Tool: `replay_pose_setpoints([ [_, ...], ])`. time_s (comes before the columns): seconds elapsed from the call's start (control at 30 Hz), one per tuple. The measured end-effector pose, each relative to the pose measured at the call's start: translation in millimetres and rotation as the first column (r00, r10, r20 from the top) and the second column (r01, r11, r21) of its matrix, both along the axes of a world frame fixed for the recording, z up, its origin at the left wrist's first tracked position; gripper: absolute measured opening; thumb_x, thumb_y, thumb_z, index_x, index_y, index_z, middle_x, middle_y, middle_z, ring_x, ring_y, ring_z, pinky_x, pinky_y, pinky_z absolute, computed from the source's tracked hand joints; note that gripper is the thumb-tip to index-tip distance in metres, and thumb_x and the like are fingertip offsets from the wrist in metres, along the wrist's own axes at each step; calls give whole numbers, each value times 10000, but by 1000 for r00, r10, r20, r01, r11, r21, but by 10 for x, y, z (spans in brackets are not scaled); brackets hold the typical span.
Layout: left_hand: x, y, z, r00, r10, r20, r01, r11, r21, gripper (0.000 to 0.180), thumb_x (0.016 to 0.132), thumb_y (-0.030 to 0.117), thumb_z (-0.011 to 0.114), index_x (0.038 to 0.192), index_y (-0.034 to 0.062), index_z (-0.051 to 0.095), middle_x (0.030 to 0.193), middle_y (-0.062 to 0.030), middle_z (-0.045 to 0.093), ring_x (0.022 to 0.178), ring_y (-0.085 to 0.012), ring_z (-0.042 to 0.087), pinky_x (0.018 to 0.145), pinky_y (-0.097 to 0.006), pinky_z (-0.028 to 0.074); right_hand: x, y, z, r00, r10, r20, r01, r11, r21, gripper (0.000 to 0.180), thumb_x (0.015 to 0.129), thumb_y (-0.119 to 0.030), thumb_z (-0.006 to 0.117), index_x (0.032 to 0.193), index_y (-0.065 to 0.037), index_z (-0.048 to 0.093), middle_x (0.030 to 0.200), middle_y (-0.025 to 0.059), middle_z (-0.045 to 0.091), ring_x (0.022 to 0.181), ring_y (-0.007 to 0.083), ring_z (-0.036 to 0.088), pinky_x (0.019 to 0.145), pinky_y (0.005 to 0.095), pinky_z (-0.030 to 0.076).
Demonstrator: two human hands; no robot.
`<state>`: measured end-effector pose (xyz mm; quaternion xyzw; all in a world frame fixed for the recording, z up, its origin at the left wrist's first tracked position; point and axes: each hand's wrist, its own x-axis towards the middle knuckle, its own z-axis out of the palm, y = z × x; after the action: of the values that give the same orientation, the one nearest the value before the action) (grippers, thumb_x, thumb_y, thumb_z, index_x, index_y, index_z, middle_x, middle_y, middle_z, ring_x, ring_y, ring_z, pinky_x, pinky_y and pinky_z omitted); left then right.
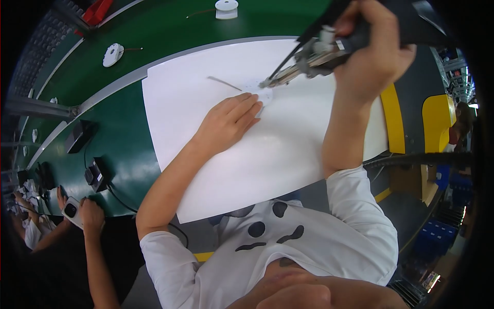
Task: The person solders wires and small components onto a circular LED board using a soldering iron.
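Note:
My right hand [373, 54] grips a black and grey hand-held tool [314, 54] with a thin metal tip that points down and left. The tip touches a small white part [262, 92] lying on a large white sheet [288, 149]. My left hand [229, 121] lies flat on the sheet, its fingertips pressing the edge of that small part. A thin grey wire or rod [224, 83] lies on the sheet just left of the part.
The sheet lies on a green conveyor bench [123, 139]. Two white spools [113, 54] [226, 9] lie on the far belt. Black power adapters [95, 175] sit at the left. Another person's hand [91, 213] holds a phone [72, 211] at lower left.

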<state>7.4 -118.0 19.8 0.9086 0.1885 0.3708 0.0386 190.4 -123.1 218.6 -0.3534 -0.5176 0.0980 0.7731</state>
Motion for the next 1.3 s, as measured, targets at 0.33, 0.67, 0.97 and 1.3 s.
replay_pose_setpoints([
  [0.33,-56,-25,67,993,-81,-86,78,996,-41,399,754,107,835,1140,98,731,1266,-21,686,1228,-276,633,876,-383,580,96,47,27,990,-105,97,98,993,71,157,933,-82,519,987,41,601,643,34,557,505,79,492,492,200,390],
  [0.67,-43,-16,68,987,-82,-141,74,995,-64,419,792,143,819,1195,121,705,1303,-8,666,1251,-264,617,870,-381,590,-128,-51,-4,997,77,-27,-78,994,-73,182,929,-104,582,1019,54,586,602,65,563,447,117,500,444,227,419],
  [0.97,-26,-24,92,988,-97,-123,89,993,-75,396,806,140,815,1188,122,711,1301,-4,668,1248,-269,621,871,-382,594,-142,-53,-25,994,108,-32,-110,992,-66,178,930,-101,603,1034,42,586,618,63,570,459,114,517,443,233,432],
  [1.3,-54,-3,91,990,-96,-105,91,994,-55,380,799,138,818,1166,123,721,1302,1,677,1234,-272,638,861,-373,608,84,120,-206,984,166,57,-166,986,-10,143,921,-78,617,995,39,651,687,87,639,523,135,578,522,227,468],
])
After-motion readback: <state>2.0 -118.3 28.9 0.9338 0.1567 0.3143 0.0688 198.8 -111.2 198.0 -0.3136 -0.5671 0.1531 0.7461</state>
